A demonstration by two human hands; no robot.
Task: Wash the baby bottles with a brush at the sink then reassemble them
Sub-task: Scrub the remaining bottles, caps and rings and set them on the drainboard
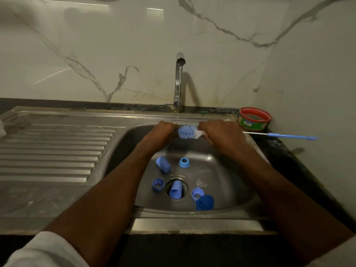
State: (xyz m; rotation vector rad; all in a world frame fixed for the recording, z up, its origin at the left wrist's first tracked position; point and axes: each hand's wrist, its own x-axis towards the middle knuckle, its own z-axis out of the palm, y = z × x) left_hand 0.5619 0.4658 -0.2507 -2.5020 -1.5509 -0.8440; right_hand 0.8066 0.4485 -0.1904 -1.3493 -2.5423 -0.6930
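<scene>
Two bare forearms enter from the bottom corners of the view, uncovered from the sleeves to the wrists; the left hand [163, 130] and the right hand [219, 132] are bare too, with no gloves visible; whether there is a ring or a watch cannot be told in the dim light; a white sleeve [44, 251] covers the left upper arm, pushed or rolled up near the elbow, its fabric soft and lightly creased; a sliver of pale cloth [344, 253] shows at the bottom right corner, on the right arm; no markings can be made out on either piece of fabric.
</scene>
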